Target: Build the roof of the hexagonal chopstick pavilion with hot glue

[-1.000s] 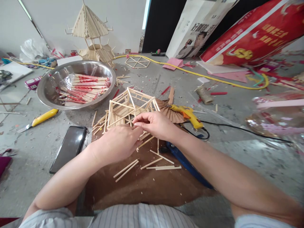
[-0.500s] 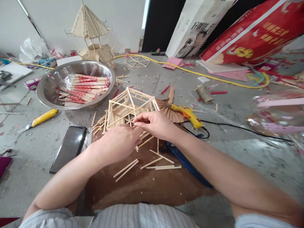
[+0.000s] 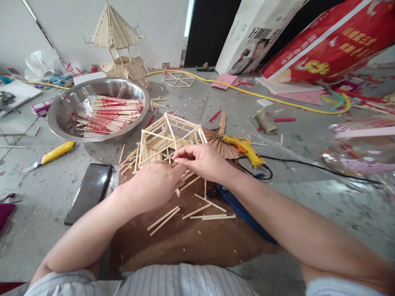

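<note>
A many-sided frame of thin wooden sticks point(image 3: 155, 133) stands on the brown board point(image 3: 148, 255) in front of me. Over its near side, my left hand point(image 3: 159, 181) and my right hand point(image 3: 200, 162) meet, fingertips together. Both hands have their fingers curled in a pinch; whatever lies between the fingertips is hidden. Behind the hands, the frame's near edge is partly covered. Several loose short sticks point(image 3: 163, 220) lie on the board closer to my body. More sticks point(image 3: 128, 159) are piled at the frame's left side.
Left are a steel bowl point(image 3: 54, 125) of wrapped chopsticks, a yellow utility knife point(image 3: 58, 152) and a phone point(image 3: 89, 195). Right are a yellow glue gun point(image 3: 247, 149) with a black cord and a blue tool point(image 3: 243, 213). A stick pavilion point(image 3: 115, 31) stands behind, near a yellow hose point(image 3: 271, 98).
</note>
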The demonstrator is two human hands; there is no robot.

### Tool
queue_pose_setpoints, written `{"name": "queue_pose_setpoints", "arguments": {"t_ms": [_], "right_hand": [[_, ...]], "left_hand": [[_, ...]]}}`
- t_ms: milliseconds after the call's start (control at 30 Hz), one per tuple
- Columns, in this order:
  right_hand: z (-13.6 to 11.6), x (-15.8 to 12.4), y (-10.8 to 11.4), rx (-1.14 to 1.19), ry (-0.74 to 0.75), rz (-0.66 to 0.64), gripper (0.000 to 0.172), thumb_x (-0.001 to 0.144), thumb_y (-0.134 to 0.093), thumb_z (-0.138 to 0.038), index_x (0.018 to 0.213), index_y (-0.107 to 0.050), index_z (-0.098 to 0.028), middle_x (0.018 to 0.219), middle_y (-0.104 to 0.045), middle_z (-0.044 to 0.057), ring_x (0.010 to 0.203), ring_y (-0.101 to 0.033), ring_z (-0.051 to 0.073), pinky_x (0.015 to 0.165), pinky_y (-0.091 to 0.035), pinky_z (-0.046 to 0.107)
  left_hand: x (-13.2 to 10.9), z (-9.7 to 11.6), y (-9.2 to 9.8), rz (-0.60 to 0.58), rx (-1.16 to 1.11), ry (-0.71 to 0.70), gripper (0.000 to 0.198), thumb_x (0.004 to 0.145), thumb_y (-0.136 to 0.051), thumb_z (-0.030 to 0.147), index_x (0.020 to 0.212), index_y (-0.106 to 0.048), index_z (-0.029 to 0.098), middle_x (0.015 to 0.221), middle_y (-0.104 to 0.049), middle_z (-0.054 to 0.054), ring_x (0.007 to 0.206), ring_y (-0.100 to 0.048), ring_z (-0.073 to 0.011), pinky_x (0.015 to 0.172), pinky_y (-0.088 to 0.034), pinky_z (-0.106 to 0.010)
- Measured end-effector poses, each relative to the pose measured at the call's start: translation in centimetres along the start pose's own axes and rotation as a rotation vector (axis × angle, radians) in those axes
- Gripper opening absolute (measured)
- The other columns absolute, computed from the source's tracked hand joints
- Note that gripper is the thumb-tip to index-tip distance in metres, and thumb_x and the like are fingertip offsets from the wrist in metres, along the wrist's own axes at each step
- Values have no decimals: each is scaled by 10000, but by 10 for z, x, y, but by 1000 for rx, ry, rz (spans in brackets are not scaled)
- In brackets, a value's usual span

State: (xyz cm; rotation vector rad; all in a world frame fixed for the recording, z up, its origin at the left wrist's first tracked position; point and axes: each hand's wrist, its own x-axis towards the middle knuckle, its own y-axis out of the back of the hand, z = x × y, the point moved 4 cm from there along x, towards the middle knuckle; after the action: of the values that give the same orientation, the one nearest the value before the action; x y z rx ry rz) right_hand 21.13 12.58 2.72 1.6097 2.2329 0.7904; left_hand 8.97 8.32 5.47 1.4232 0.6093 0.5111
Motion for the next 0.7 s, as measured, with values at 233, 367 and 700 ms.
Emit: {"name": "queue_pose_setpoints", "arguments": {"t_ms": [233,367,700], "right_hand": [[0,0,0,-4,3,5,110,714,-581,-213,751,-681,-191,722,-690,1,611,-597,120,564,-435,223],[-1,-1,0,-4,0,0,112,714,-577,-208,750,-681,-188,713,-690,1,613,-599,121,560,-434,223],[-2,0,0,-21,7,2,118,719,-578,-219,767,-682,-191,727,-694,0,653,-613,131,591,-445,231]], "left_hand": [[0,1,1,4,-5,-7,84,832,-409,192,821,-481,150,756,-595,-39,676,-566,-174,589,-430,-277],[1,1,1,2,-15,-3,92,830,-408,192,822,-489,149,757,-594,-39,684,-564,-168,611,-434,-278],[1,1,0,-3,20,11,120,830,-401,207,876,-492,143,749,-605,-58,685,-577,-178,614,-443,-286]]}}
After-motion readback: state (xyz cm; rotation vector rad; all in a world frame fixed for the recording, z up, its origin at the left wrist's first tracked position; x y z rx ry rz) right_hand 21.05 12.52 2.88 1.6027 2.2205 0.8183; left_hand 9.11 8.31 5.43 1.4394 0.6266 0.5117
